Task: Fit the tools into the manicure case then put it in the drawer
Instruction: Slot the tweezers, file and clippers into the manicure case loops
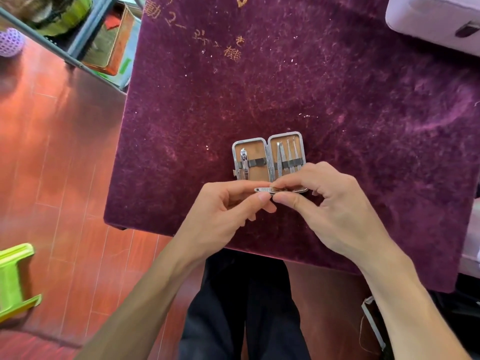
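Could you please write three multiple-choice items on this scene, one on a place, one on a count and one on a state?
1. Where does the manicure case lie?
A. On the purple velvet cloth
B. On the wooden floor
C. In a drawer

2. How many tools sit under the strap in the case's left half?
A. None
B. One
C. Four

3. What state is the case in?
A. Zipped shut
B. Half closed
C. Open flat

Answers:
1. A, since the case rests on the cloth just beyond the hands.
2. B, since only the nail clipper is strapped there, while several slim tools fill the right half.
3. C, since both tan-lined halves face up, while the left hand and right hand pinch a metal tool between their fingers in front of it.
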Available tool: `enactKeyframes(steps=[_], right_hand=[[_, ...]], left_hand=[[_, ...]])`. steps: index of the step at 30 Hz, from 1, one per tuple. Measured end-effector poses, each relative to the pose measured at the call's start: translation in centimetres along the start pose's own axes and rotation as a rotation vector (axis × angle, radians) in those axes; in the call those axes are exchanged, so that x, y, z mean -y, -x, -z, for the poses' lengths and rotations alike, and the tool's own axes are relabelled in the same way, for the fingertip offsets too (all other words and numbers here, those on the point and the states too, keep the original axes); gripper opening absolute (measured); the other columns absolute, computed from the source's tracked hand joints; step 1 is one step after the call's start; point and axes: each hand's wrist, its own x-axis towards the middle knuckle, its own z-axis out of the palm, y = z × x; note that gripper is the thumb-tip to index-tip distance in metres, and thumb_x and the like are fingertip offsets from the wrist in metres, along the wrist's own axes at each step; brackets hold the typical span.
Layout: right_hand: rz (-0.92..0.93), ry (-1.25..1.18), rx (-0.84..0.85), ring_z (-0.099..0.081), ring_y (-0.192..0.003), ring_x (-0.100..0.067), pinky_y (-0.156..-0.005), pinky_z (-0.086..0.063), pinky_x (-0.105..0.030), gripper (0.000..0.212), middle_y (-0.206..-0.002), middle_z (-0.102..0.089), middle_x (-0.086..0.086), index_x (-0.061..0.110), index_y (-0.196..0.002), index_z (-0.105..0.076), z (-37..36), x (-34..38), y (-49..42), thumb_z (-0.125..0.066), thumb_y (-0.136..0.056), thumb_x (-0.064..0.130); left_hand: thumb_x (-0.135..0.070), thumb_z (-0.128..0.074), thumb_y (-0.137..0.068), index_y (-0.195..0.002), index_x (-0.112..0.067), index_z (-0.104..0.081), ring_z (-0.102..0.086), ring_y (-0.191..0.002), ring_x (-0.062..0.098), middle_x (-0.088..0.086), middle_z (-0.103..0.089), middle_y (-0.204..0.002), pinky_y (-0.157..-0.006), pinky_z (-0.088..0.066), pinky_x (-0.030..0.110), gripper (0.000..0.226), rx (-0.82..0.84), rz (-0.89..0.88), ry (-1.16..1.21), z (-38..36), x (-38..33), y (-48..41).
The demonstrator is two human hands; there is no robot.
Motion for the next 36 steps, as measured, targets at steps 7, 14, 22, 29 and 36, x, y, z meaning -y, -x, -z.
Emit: enactKeyframes(steps=[7, 14, 22, 29, 36], right_hand=[[-0.109, -0.023, 0.095, -0.067, -0.101, 0.003, -0.081, -0.041, -0.002, 0.009, -0.094, -0.077, 0.023, 0.038, -0.096, -0.083, -0.2, 0.3, -0.8, -0.079, -0.088, 0.039], [-0.216, -0.185, 0.138, -0.07, -0.076, 0.005, -0.069, -0.047, -0.008, 0.005, -0.08, -0.078, 0.02, 0.031, -0.087, -0.08, -0.5, 0.2, -1.4, -0.085, -0.088, 0.03], [-0.255, -0.301, 0.08, -0.06, -0.063, 0.007, -0.066, -0.048, -0.009, 0.006, -0.07, -0.071, 0.016, 0.025, -0.088, -0.08, 0.0, 0.4, -2.1, -0.083, -0.09, 0.03], [-0.201, -0.158, 0.188, -0.069, -0.077, 0.007, -0.069, -0.048, -0.008, 0.004, -0.086, -0.077, 0.023, 0.031, -0.088, -0.08, -0.4, 0.5, -2.3, -0.084, -0.089, 0.03], [0.047, 0.034, -0.109, -0.063, -0.105, -0.012, -0.096, -0.049, -0.021, 0.013, -0.11, -0.066, 0.007, 0.02, -0.108, -0.076, -2.1, 0.6, -1.7, -0.077, -0.096, 0.025]], left_hand=[[-0.023, -0.06, -0.102, -0.117, -0.024, -0.076, -0.07, -0.081, 0.002, -0.009, -0.079, -0.091, -0.068, -0.05, 0.012, 0.021, -0.007, 0.003, -0.143, 0.2, 0.1, 0.5], [-0.014, -0.063, -0.1, -0.105, -0.017, -0.079, -0.068, -0.07, -0.001, -0.003, -0.08, -0.086, -0.063, -0.05, 0.013, 0.018, -0.026, 0.059, -0.061, 0.2, -0.3, 0.1], [-0.028, -0.064, -0.099, -0.097, -0.019, -0.08, -0.059, -0.062, 0.007, 0.001, -0.08, -0.084, -0.056, -0.055, 0.024, 0.019, -0.172, 0.118, 0.041, 0.2, -0.3, 0.0], [-0.023, -0.067, -0.097, -0.086, -0.019, -0.078, -0.058, -0.056, 0.002, 0.001, -0.075, -0.073, -0.054, -0.051, 0.022, 0.016, -0.155, 0.117, 0.004, 0.4, 0.0, 0.0], [-0.021, -0.067, -0.093, -0.072, -0.018, -0.072, -0.057, -0.051, 0.005, -0.002, -0.067, -0.061, -0.05, -0.051, 0.022, 0.021, -0.432, 0.164, 0.115, -0.6, 0.3, -0.9]])
